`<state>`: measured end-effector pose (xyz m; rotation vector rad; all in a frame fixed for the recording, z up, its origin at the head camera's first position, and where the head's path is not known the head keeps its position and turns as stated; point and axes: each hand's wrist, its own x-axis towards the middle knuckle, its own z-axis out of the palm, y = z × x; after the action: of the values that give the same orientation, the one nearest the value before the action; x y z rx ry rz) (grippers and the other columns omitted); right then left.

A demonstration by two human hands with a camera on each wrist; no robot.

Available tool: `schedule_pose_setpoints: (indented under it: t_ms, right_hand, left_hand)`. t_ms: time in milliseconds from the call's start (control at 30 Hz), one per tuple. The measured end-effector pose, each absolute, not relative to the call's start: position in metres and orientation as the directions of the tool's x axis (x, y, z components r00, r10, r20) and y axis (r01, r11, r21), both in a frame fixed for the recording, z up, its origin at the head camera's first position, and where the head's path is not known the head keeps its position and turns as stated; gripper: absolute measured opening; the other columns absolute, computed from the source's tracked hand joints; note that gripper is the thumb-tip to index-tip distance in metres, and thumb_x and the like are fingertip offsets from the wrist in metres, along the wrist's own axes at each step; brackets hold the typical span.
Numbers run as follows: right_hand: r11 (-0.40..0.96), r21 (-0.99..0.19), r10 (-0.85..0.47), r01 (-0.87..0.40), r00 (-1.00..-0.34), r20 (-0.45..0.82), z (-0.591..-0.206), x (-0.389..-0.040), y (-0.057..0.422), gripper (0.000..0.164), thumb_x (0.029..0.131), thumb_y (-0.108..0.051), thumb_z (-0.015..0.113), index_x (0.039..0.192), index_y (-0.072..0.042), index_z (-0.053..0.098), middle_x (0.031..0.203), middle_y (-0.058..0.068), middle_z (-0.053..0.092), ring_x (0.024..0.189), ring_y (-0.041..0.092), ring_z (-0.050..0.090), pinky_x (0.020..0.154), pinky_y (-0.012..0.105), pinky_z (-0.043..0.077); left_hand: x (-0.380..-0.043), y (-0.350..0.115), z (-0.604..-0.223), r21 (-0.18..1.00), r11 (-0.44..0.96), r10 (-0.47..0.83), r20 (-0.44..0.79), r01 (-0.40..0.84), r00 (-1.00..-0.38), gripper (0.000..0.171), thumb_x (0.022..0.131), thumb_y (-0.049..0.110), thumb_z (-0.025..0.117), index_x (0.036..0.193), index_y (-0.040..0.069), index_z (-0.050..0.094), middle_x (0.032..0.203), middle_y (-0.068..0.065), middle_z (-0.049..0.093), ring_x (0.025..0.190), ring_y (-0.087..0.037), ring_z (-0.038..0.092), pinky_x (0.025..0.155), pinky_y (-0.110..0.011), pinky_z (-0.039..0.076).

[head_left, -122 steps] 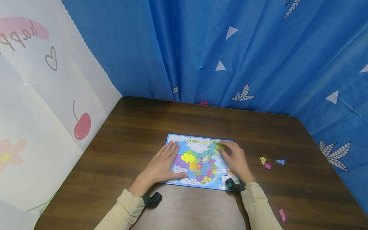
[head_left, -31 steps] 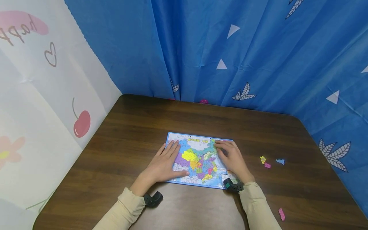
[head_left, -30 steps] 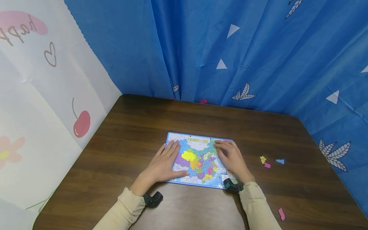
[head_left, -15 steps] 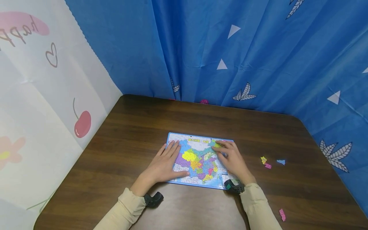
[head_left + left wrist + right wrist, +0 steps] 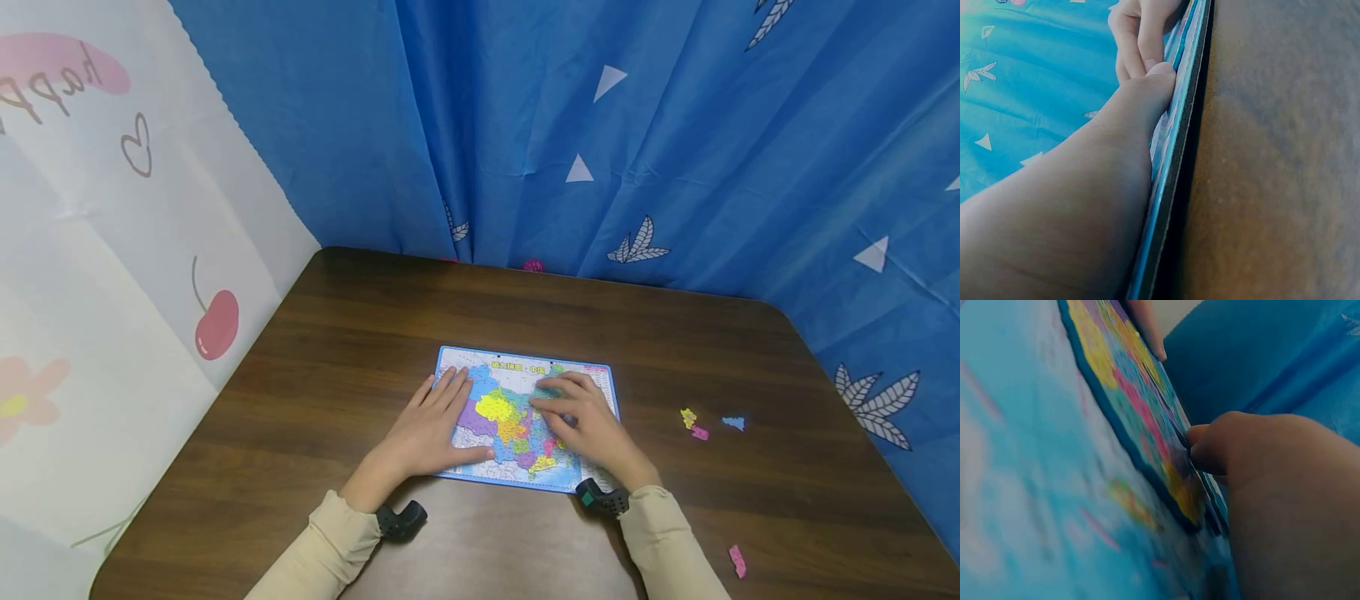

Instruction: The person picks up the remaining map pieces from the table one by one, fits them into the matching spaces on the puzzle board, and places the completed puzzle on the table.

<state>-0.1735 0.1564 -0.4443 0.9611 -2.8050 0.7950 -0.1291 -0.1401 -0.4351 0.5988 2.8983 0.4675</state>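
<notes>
A blue-edged map puzzle board [image 5: 487, 477], with coloured map pieces fitted on it, lies on the table. My left hand [image 5: 427, 429] is spread flat over the board's left part, its thumb along the near edge. Over the map's upper right is my right hand [image 5: 592, 425], its bent fingertips on or just above the pieces. In the right wrist view, the right thumb [image 5: 1207, 450] meets the piece surface. Nothing shows clearly between its fingers, though part of the map beneath is hidden. The yellow piece [image 5: 496, 407] sits in the map's middle.
Right of the board lie loose pieces: a yellow one [image 5: 687, 417] beside a pink one [image 5: 700, 433], and a blue one [image 5: 733, 423]. Another pink piece [image 5: 738, 562] is near the table's front right. A blue curtain [image 5: 517, 125] hangs behind the table [image 5: 360, 333].
Four seconds ago my right hand held a green piece at the map's upper right. It then lay over that corner and has now moved left and slightly down. My left hand stays put.
</notes>
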Motion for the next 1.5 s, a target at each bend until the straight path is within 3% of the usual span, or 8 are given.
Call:
schedule_pose_setpoints:
  t_ms: [500,833,1233,1500]
  right_hand:
    - [0.625,-0.471,-0.611,-0.623,-0.765,0.202,-0.442,-0.167,0.146,0.028,0.095,-0.024,0.072,0.123,-0.024,0.078,0.140,-0.005,0.065,0.137,0.023,0.044,0.114,0.057,0.041]
    - [0.631,-0.405,-0.605,-0.662,-0.746,0.276,-0.447,-0.160,0.148,0.032,0.096,-0.023,0.073,0.127,-0.025,0.076,0.140,-0.007,0.065,0.134,0.021,0.049,0.109,0.054,0.047]
    - [0.641,-0.447,-0.543,-0.624,-0.780,0.310,-0.445,-0.160,0.159,0.031,0.094,-0.018,0.075,0.125,-0.023,0.076,0.136,-0.007,0.066,0.131,0.018,0.051,0.107,0.048,0.051]
    - [0.660,-0.445,-0.495,-0.605,-0.796,0.348,-0.441,-0.160,0.172,0.033,0.093,-0.006,0.073,0.123,-0.020,0.076,0.133,-0.004,0.069,0.127,0.020,0.056,0.104,0.048,0.054]
  left_hand:
    - [-0.129,-0.139,-0.436,0.331,0.873,0.405,-0.080,0.359,-0.911,0.111,0.085,0.083,0.050,0.165,0.011,0.024,0.174,-0.005,0.012,0.162,-0.025,0.006,0.130,-0.051,0.005]
    - [-0.128,-0.140,-0.435,0.338,0.869,0.409,-0.075,0.363,-0.910,0.110,0.086,0.083,0.049,0.164,0.010,0.025,0.174,-0.006,0.013,0.161,-0.026,0.008,0.130,-0.052,0.005]
    - [-0.130,-0.139,-0.438,0.340,0.873,0.399,-0.083,0.350,-0.913,0.109,0.086,0.083,0.047,0.165,0.012,0.023,0.174,-0.004,0.012,0.162,-0.024,0.007,0.130,-0.050,0.005]
    - [-0.129,-0.140,-0.437,0.348,0.865,0.408,-0.070,0.361,-0.910,0.107,0.087,0.080,0.050,0.164,0.010,0.025,0.174,-0.006,0.014,0.161,-0.026,0.009,0.130,-0.052,0.007]
